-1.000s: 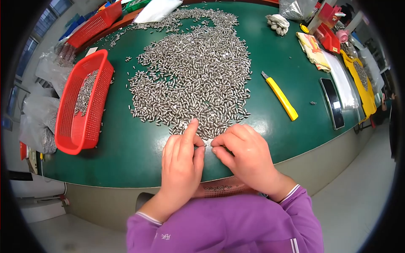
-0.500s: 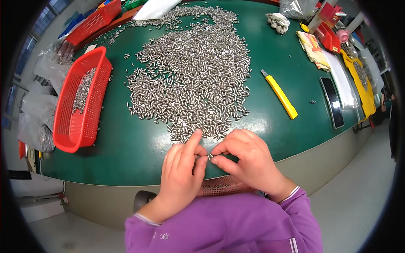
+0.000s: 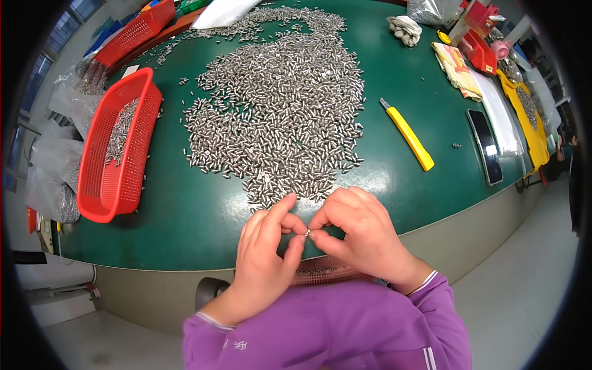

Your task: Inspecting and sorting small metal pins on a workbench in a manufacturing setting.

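Observation:
A small silvery metal part (image 3: 307, 232) is pinched between the fingertips of both hands at the near edge of the table. My left hand (image 3: 269, 243) is closed on it with thumb and fingertip, one finger pointing forward. My right hand (image 3: 357, 225) pinches it from the other side; its finer shape is too small to make out. Just beyond my fingertips spreads a large heap of small bullet-shaped metal pieces (image 3: 283, 111). Below the table edge, partly hidden by my arms, is a pinkish perforated basket (image 3: 327, 273) with similar pieces in it.
At the left stands a red perforated basket (image 3: 114, 192) holding some metal pieces. To the right lie a yellow utility knife (image 3: 409, 137) with its blade out, a phone (image 3: 485, 148) and a folded cloth (image 3: 456, 71). White gloves (image 3: 404, 29) rest at the far right.
My fingertips have drawn closer together around the small metal part. Before, small pieces showed in the gap between them. The heap and other things stay as they were.

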Available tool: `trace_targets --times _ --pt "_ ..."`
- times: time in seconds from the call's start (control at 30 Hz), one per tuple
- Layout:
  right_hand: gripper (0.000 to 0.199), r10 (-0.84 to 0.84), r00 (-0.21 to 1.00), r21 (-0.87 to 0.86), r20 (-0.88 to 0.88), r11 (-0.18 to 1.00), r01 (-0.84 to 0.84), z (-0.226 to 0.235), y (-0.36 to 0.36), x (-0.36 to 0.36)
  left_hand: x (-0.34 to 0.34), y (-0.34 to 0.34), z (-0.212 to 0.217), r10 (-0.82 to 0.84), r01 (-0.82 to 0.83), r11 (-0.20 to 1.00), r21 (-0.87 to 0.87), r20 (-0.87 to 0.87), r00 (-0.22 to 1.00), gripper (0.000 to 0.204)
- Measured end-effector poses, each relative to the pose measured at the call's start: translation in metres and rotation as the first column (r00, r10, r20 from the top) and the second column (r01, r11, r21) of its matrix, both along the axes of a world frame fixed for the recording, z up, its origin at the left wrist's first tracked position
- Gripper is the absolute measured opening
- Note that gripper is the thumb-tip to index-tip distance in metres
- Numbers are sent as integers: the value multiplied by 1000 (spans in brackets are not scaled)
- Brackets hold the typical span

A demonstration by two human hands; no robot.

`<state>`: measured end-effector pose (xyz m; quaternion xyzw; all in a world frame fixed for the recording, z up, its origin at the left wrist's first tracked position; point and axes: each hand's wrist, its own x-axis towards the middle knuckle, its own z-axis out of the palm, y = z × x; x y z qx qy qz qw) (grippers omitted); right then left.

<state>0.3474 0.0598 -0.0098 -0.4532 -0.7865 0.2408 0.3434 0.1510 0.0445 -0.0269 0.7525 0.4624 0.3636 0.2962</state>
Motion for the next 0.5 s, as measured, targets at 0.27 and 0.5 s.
trace_targets --times 0.27,0.5 --pt "15 5 1000 10 -5 1000 -5 0 -2 1 1 -1 4 -1 2 1000 13 -28 1000 65" --pt "12 276 961 -56 -3 960 -276 6 -5 25 -13 -8 23 -300 291 952 -90 -106 948 62"
